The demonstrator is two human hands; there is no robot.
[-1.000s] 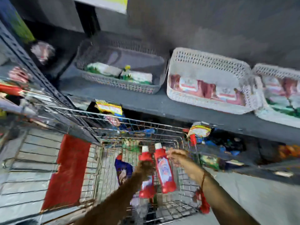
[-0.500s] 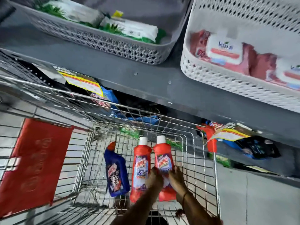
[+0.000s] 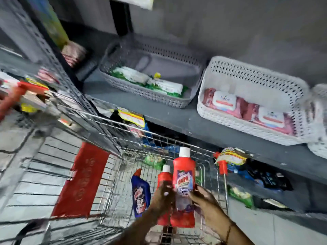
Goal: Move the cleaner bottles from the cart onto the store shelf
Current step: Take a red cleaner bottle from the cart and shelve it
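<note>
Early stage: left hand (image 3: 163, 195) grips one red bottle (image 3: 164, 175), right hand (image 3: 203, 197) grips another red bottle (image 3: 184, 172), both over cart (image 3: 109, 174); blue bottle (image 3: 140, 193) lies inside at 9 o'clock; shelf (image 3: 177, 121) at 12 o'clock shows none.

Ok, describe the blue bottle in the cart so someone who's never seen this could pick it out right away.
Look into the wire cart parked against the grey shelf. Three bottles sit near its middle: two red bottles held in the hands and, to their left, untouched, the blue bottle. It is the only dark blue one, with a red cap instead of white.
</note>
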